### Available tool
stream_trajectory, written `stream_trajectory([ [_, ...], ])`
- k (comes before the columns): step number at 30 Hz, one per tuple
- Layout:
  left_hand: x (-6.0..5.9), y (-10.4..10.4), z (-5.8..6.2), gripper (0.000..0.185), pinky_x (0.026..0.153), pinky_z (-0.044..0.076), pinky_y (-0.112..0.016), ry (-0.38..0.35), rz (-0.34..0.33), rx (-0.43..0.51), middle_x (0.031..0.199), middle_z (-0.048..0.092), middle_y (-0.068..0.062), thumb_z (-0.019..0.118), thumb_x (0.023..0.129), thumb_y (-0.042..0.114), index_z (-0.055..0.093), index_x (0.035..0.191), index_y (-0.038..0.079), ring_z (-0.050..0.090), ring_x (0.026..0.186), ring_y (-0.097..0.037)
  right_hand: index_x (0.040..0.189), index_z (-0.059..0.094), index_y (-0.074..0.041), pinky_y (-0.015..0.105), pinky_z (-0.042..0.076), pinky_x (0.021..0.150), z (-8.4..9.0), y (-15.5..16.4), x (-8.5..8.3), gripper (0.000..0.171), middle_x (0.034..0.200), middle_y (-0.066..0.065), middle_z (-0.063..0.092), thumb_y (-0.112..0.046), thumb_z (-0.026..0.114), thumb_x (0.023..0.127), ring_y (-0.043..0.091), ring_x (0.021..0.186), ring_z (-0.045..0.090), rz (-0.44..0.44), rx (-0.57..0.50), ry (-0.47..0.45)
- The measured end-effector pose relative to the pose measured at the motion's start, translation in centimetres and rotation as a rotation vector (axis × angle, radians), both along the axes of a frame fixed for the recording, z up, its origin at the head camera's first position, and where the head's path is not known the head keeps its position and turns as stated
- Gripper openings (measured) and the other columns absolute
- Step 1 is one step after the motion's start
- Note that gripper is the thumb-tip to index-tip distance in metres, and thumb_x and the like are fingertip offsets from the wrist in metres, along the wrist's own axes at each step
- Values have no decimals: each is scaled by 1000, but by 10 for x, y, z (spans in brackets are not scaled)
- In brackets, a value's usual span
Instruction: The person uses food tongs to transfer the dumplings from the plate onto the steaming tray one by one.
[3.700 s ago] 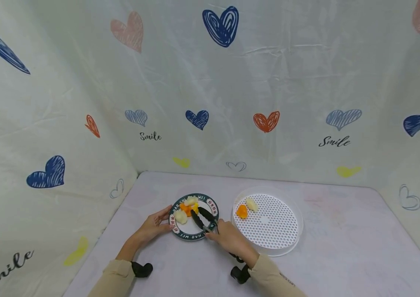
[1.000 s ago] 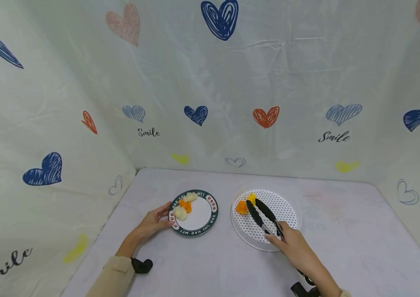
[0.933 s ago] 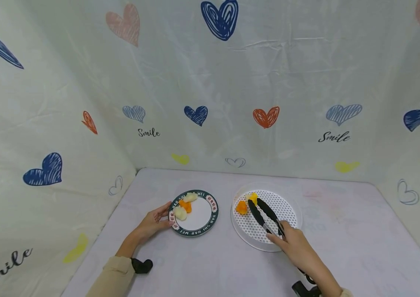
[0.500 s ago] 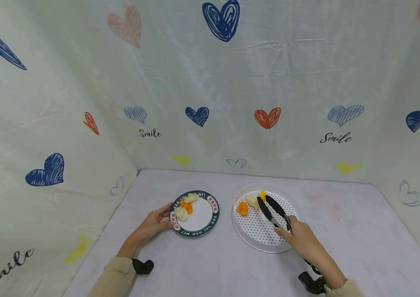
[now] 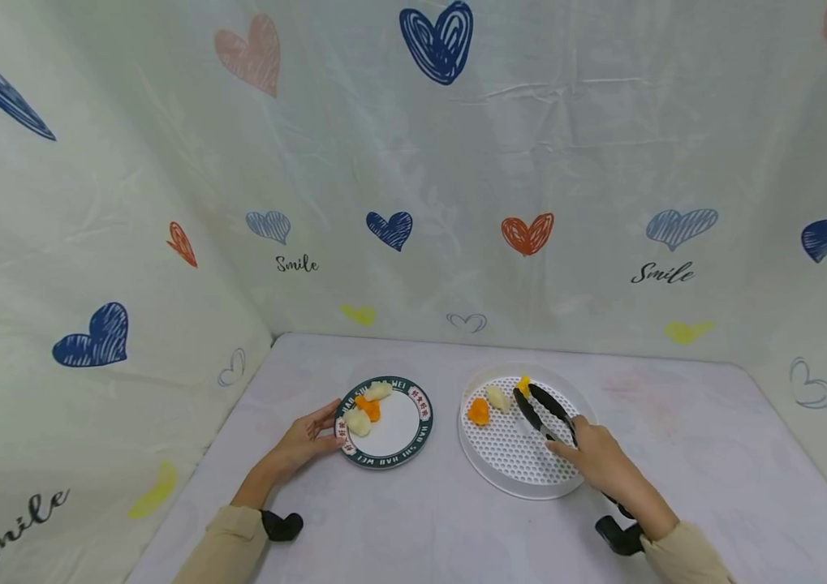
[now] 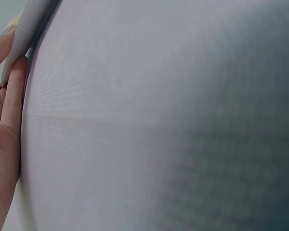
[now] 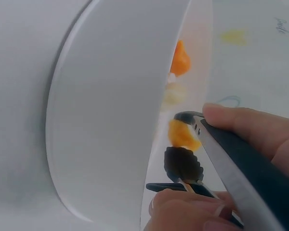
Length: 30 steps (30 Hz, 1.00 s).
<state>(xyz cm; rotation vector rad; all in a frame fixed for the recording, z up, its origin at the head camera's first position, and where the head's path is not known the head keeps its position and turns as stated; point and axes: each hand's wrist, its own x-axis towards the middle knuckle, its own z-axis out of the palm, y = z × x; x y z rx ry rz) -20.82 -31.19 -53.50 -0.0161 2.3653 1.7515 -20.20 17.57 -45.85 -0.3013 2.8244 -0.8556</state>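
So far, two pieces are seen lying on the perforated white tray [image 5: 530, 474], right of centre in the head view: an orange piece [image 5: 478, 411] and a pale piece [image 5: 497, 398]. A third, yellow piece [image 5: 524, 384] is held between the tips of the black tongs [image 5: 543, 408] just above the tray's far edge, not yet set down as far as can be judged. The tongs are gripped by the right hand [image 5: 598, 461], fingers curled round both arms; in the right wrist view the yellow piece [image 7: 183, 134] is shown pinched at the tong tips.

Left of centre, three pieces are left on the green-rimmed plate [image 5: 413, 434]: two pale pieces [image 5: 357, 422] and one small orange chunk [image 5: 368, 407]. The plate's near-left rim is touched by the left hand [image 5: 303, 440], its fingers laid fairly straight against the edge.

Around these, only the pale tablecloth [image 5: 398, 519] and a backdrop printed with hearts [image 5: 435, 42] are seen. Nothing is found lying between plate and tray, which sit near each other but apart.
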Motion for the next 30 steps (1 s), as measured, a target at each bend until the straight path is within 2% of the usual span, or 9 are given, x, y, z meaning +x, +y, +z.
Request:
stream_trajectory([
  [2, 0, 0, 0, 82, 118, 25, -51, 0, 3, 1, 144, 53, -18, 79, 85, 13, 35, 154, 6, 40, 139, -33, 125, 38, 30, 57, 55, 80, 0, 0, -3, 70, 117, 52, 50, -27, 66, 96, 57, 109, 57, 6, 12, 7],
  [9, 1, 2, 1, 82, 116, 28, -52, -3, 11, -6, 142, 55, -17, 79, 85, 13, 35, 154, 6, 44, 135, -31, 127, 34, 33, 61, 53, 85, 3, -4, -11, 72, 121, 54, 45, -24, 65, 96, 59, 113, 53, 3, 58, -16],
  [16, 1, 1, 1, 82, 114, 33, -48, -4, -2, 6, 142, 54, -18, 78, 86, 12, 34, 155, 6, 47, 133, -31, 128, 34, 33, 59, 54, 84, -1, -6, -18, 72, 121, 54, 45, -24, 66, 96, 59, 113, 54, 1, 67, -20],
  [23, 2, 0, 3, 83, 113, 35, -46, 6, -21, 10, 143, 52, -20, 78, 86, 12, 33, 155, 4, 47, 134, -32, 126, 36, 32, 58, 55, 83, -4, -8, -23, 70, 118, 53, 47, -23, 67, 95, 54, 108, 58, -6, 80, -24],
  [30, 2, 1, 1, 82, 114, 34, -47, -5, 6, 0, 144, 52, -18, 78, 86, 11, 34, 155, 6, 47, 134, -31, 123, 38, 31, 56, 55, 81, -3, -8, -26, 69, 114, 51, 50, -23, 69, 94, 51, 104, 61, -6, 91, -30],
])
